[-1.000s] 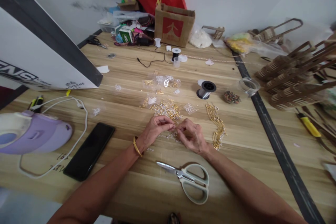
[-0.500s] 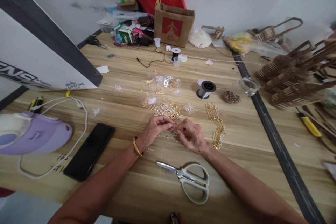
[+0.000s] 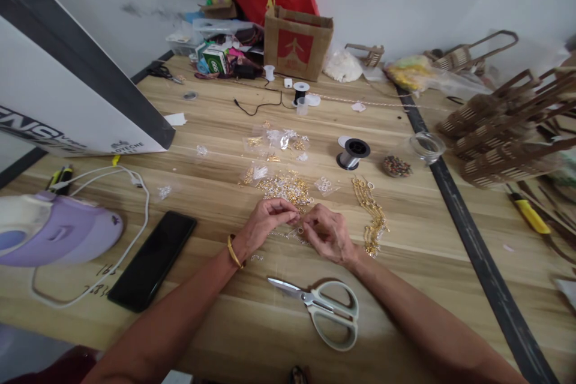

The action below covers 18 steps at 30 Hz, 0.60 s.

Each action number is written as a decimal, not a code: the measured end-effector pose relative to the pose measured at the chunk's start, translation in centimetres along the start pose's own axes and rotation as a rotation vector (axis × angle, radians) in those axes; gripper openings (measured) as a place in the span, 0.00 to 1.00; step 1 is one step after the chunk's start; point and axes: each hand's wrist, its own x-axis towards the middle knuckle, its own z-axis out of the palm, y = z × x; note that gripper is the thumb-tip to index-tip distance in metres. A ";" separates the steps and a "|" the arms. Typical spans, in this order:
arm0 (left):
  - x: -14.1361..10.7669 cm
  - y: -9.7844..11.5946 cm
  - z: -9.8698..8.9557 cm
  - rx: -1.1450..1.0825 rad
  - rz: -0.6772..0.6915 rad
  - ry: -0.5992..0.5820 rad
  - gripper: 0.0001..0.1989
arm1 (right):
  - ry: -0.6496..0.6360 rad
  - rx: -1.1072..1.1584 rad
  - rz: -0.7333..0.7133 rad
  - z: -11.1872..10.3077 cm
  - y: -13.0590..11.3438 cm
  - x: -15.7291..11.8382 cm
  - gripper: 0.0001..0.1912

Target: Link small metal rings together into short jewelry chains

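Note:
My left hand (image 3: 273, 219) and my right hand (image 3: 327, 233) meet fingertip to fingertip over the wooden table (image 3: 252, 318). Both are pinched closed on something too small to make out. Under and between them lies a thin silver chain (image 3: 284, 234). Just beyond the fingers spreads a pile of gold and silver beads (image 3: 288, 185). Gold chains (image 3: 371, 216) lie to the right of my right hand. A pair of scissors (image 3: 330, 312) with pale handles rests on the near side, below my hands.
A black phone (image 3: 153, 260) and a purple device (image 3: 67, 231) with a white cable lie left. Behind the beads are small bags (image 3: 283, 139), a wire spool (image 3: 353, 154) and a bowl of colored beads (image 3: 396, 166). Woven baskets (image 3: 490, 126) stand right, a paper bag (image 3: 297, 45) at the back.
My hands hold the same closed pose at the same spot. At the bottom left edge, a dark red shape shows more than before.

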 end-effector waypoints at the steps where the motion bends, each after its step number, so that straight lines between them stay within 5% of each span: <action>1: 0.0 0.0 0.0 0.006 0.001 -0.002 0.06 | 0.000 -0.001 0.002 0.0 0.0 0.0 0.04; 18: 0.0 0.3 0.2 0.021 -0.028 0.015 0.06 | 0.014 -0.002 -0.013 0.1 0.1 0.1 0.03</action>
